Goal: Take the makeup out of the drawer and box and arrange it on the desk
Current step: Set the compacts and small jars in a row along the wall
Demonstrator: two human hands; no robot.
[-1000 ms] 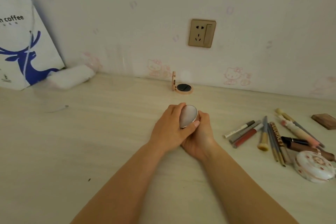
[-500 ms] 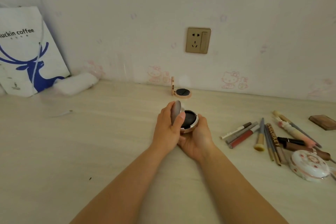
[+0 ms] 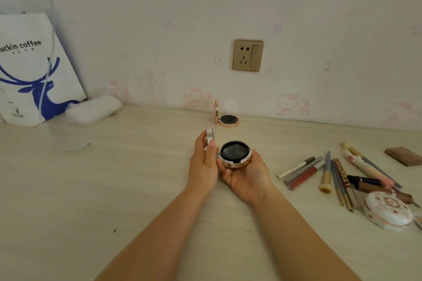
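Two things at the left edge are cut off: a white paper bag point(image 3: 27, 70) with a blue deer, its printed name clipped, and a blurred white roll point(image 3: 93, 109) leaning beside it. On the pale wood desk point(image 3: 91, 189) the left hand point(image 3: 204, 162) pinches the raised lid point(image 3: 210, 134) of a silver compact point(image 3: 235, 155), seen edge-on, while the right hand point(image 3: 246, 178) cups its base from below; the dark pad inside faces up. Behind, a rose-gold compact point(image 3: 227, 118) stands open against the wall below a gold socket point(image 3: 247, 55). Right of the hands lie pencils and brushes point(image 3: 331, 173), and a floral round case point(image 3: 388, 212) hides some of their ends. A brown palette point(image 3: 404, 155) is clipped by the frame.
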